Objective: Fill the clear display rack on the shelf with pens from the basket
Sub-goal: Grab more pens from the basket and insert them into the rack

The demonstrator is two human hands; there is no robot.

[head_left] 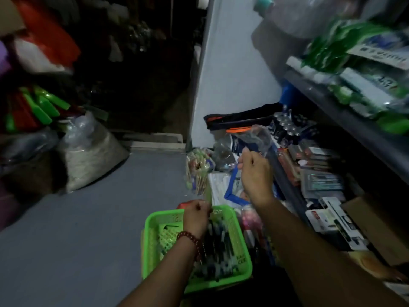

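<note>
1 grip [254, 171] pinching clear bag [257, 136], labels [376, 54] blurred

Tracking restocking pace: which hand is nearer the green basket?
Left. The left hand is over the green basket, at its far rim; the right hand is raised beyond it, pinching a clear plastic item.

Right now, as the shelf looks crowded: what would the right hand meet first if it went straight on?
Likely the clear plastic piece just beyond the right hand; it may already touch it. Depth is unclear.
</note>
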